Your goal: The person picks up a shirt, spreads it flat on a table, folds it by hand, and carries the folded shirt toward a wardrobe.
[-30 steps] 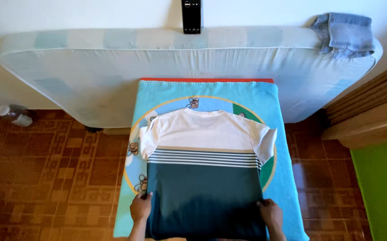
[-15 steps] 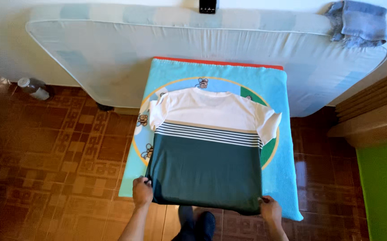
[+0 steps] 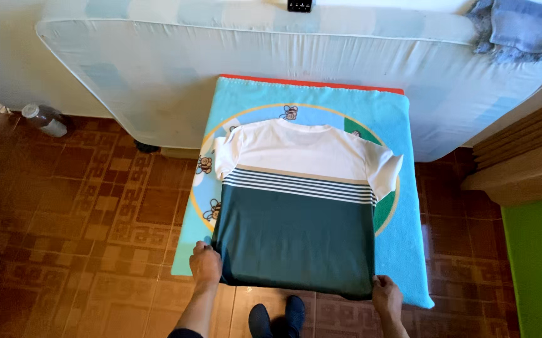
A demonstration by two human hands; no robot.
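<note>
shirt: a T-shirt (image 3: 296,213), white at the top, striped across the middle, dark green below, lies flat with its collar away from the person on a blue towel (image 3: 402,213) that covers a small counter
left hand: the left hand (image 3: 206,265) is pinched on the shirt's near left hem corner, fingers curled over the edge
right hand: the right hand (image 3: 386,295) is clamped on the near right hem corner, well apart from the other hand
edge: the hem sits at the towel's near edge, above the tiled floor (image 3: 83,213) and the person's dark shoes (image 3: 277,316)
risk, slip: an uneven pull from one hand would likely skew the shirt and wrinkle the striped band
risk, drag: the towel looks loose, so a tug toward the person could drag it off the counter
risk, drop: if one corner slips free, the hem could fall to the floor
behind: a mattress (image 3: 158,81) leans against the wall, a grey cloth (image 3: 521,28) on its corner; a bottle (image 3: 44,119) lies on the floor
</note>
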